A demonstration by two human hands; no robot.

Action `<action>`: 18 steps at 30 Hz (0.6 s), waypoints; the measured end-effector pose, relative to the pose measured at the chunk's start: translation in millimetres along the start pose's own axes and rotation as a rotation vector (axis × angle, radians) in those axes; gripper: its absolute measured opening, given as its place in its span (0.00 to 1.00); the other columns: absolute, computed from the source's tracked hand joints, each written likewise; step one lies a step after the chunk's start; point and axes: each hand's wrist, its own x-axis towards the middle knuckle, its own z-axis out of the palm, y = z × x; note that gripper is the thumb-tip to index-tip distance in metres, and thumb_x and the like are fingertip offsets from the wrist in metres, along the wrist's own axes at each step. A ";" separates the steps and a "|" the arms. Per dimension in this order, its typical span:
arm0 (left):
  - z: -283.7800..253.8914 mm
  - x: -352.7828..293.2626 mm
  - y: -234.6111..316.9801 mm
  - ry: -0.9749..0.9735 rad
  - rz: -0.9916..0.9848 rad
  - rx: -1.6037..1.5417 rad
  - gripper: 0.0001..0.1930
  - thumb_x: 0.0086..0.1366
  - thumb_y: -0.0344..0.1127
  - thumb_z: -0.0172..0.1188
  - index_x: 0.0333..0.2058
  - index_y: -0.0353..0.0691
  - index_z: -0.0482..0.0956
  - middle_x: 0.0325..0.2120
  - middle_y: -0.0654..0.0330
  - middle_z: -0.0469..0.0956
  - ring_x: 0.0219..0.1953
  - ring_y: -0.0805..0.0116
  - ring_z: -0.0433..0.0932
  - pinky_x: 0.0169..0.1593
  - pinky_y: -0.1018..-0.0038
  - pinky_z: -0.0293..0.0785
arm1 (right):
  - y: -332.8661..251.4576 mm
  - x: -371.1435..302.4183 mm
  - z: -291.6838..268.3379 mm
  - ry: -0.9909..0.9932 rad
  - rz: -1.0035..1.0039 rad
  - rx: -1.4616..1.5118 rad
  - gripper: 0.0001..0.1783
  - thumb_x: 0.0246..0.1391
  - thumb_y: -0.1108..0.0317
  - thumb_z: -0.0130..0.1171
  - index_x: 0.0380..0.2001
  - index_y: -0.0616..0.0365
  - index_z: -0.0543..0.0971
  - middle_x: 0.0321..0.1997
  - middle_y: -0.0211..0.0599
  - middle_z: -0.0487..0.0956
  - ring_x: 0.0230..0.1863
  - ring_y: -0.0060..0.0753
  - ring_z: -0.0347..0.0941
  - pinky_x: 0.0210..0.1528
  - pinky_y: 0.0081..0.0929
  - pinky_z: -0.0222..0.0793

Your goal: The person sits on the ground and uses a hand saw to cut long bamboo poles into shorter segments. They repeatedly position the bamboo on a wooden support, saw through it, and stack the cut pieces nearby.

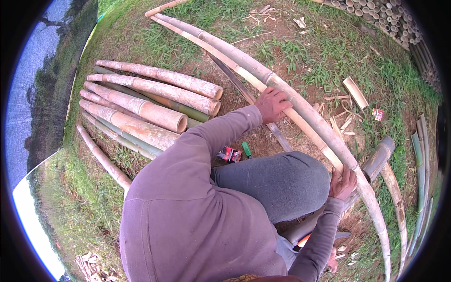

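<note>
1. a pale split bamboo strip is held lengthwise along a whole bamboo pole; both are stretched from the far grass, past the knee, toward the lower right.
2. the strip is gripped partway along by the left hand, with fingers curled over it; whether the pole is also touched by that hand cannot be told.
3. the strip's near end is pinched between the thumb and fingers of the right hand, just beside the pole.
4. by judgement, the strip is being lined up against the pole, with nothing visibly fastened.
5. for the next move, both grips should be kept steady and the edges kept parallel, since the long free end could be swung aside.
6. cut bamboo sections are laid to the left; bamboo shavings are scattered beyond the pole.
</note>
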 end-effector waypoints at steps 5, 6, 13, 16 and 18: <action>-5.1 -2.8 -6.9 -0.018 -0.008 -0.001 0.19 0.55 0.44 0.73 0.46 0.52 0.86 0.41 0.61 0.78 0.50 0.56 0.77 0.59 0.56 0.68 | -9.7 4.5 0.7 -0.005 0.012 0.011 0.28 0.57 0.56 0.74 0.59 0.53 0.82 0.50 0.40 0.81 0.55 0.50 0.75 0.65 0.51 0.64; -7.0 -2.6 -5.7 -0.040 -0.007 -0.001 0.20 0.54 0.44 0.73 0.47 0.52 0.86 0.42 0.61 0.78 0.50 0.56 0.77 0.59 0.56 0.67 | -10.3 2.5 0.8 -0.006 0.021 0.014 0.28 0.57 0.57 0.75 0.59 0.53 0.82 0.50 0.41 0.81 0.55 0.51 0.76 0.65 0.52 0.64; 2.1 0.1 17.7 -0.147 -0.044 -0.146 0.27 0.55 0.49 0.77 0.51 0.48 0.83 0.42 0.59 0.77 0.50 0.54 0.76 0.59 0.55 0.66 | 6.5 -7.7 1.6 -0.007 0.078 0.062 0.30 0.51 0.57 0.77 0.57 0.50 0.82 0.50 0.40 0.82 0.54 0.51 0.77 0.62 0.50 0.67; 7.0 4.6 18.0 -0.186 0.047 -0.161 0.28 0.60 0.52 0.76 0.56 0.48 0.84 0.49 0.58 0.78 0.53 0.54 0.76 0.60 0.55 0.67 | 22.1 -6.3 17.6 0.091 0.020 0.114 0.27 0.47 0.56 0.79 0.52 0.48 0.85 0.48 0.37 0.81 0.52 0.50 0.76 0.58 0.49 0.70; 17.7 11.8 15.1 -0.192 0.095 -0.122 0.26 0.62 0.51 0.75 0.56 0.49 0.85 0.49 0.59 0.79 0.54 0.54 0.76 0.60 0.55 0.67 | 21.2 -4.1 20.2 0.146 0.084 0.116 0.26 0.45 0.57 0.81 0.49 0.48 0.87 0.51 0.38 0.78 0.54 0.50 0.74 0.58 0.48 0.71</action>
